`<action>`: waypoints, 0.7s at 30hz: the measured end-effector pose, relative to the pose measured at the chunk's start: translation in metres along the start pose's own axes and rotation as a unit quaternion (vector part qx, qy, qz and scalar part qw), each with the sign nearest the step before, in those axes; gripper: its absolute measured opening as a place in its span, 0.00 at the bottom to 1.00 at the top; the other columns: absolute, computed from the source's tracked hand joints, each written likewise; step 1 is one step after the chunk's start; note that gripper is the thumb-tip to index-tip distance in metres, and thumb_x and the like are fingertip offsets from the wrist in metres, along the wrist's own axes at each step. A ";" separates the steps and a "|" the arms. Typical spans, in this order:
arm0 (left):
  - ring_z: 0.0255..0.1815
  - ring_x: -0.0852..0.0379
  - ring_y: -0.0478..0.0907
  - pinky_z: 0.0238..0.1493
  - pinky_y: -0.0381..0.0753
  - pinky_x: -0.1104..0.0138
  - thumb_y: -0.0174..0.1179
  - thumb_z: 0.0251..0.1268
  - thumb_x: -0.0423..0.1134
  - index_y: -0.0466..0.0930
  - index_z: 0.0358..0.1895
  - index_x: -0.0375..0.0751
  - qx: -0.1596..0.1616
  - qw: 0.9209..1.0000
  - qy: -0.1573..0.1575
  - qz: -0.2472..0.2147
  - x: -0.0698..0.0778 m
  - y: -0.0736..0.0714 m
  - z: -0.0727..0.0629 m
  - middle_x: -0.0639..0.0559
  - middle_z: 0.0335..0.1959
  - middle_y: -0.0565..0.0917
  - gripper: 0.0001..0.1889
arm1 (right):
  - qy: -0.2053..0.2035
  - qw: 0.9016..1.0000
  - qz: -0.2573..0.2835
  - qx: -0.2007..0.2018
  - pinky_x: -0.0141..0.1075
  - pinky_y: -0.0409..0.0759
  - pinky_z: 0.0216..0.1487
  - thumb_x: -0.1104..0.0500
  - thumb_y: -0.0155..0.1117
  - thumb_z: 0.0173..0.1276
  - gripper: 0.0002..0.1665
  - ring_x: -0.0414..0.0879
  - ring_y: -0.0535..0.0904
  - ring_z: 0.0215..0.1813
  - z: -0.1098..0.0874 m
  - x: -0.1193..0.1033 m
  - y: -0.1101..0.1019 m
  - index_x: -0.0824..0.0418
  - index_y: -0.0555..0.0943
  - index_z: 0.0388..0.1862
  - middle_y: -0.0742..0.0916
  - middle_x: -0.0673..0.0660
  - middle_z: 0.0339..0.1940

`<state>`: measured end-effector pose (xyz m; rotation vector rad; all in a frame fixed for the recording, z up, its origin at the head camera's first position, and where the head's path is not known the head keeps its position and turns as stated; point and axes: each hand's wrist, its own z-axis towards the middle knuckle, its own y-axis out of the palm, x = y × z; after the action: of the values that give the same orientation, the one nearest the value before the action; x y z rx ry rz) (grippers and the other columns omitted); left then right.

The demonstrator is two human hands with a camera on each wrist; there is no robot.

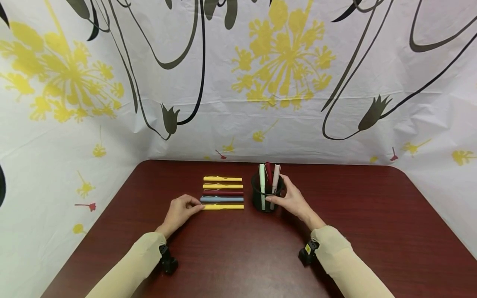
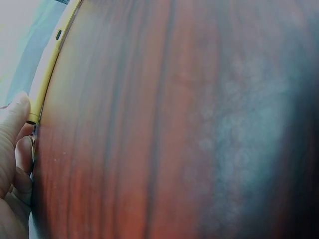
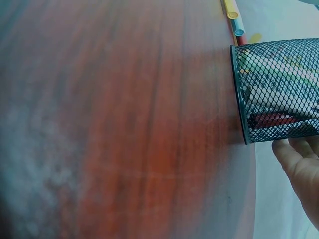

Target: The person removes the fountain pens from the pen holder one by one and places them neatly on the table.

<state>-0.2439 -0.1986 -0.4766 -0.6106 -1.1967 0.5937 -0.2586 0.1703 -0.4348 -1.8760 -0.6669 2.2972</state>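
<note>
Pinching left end of nearest yellow pen [image 1: 227, 207]: left hand [image 1: 179, 214] | gripping black mesh cup [image 1: 256, 198] by its right side: right hand [image 1: 297, 201] | on table [image 1: 238, 252], beyond that pen, near to far: blue pen [image 1: 223, 199], dark red pen [image 1: 225, 193], two yellow pens [image 1: 223, 186] | cup just right of row, holding pale green pen [image 1: 262, 182], red pen [image 1: 268, 169], pale pink pen [image 1: 276, 178]

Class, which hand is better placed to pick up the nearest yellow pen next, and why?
Probably the left hand: it touches the left end of that yellow pen, while the right hand holds the mesh cup.
</note>
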 end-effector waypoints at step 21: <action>0.27 0.58 0.79 0.31 0.74 0.68 0.55 0.65 0.55 0.83 0.43 0.45 0.049 0.992 -0.093 -0.076 0.021 -0.015 0.007 0.50 0.26 0.84 0.18 | 0.002 1.000 -0.026 -0.001 0.44 0.75 0.50 0.56 0.72 0.57 0.49 0.56 0.74 0.57 0.002 0.007 -0.001 0.60 0.56 0.71 0.75 0.63 0.59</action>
<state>-0.2441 -0.1935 -0.4504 -0.3827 -1.3668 0.5852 -0.2620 0.1732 -0.4410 -1.8407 -0.7098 2.2620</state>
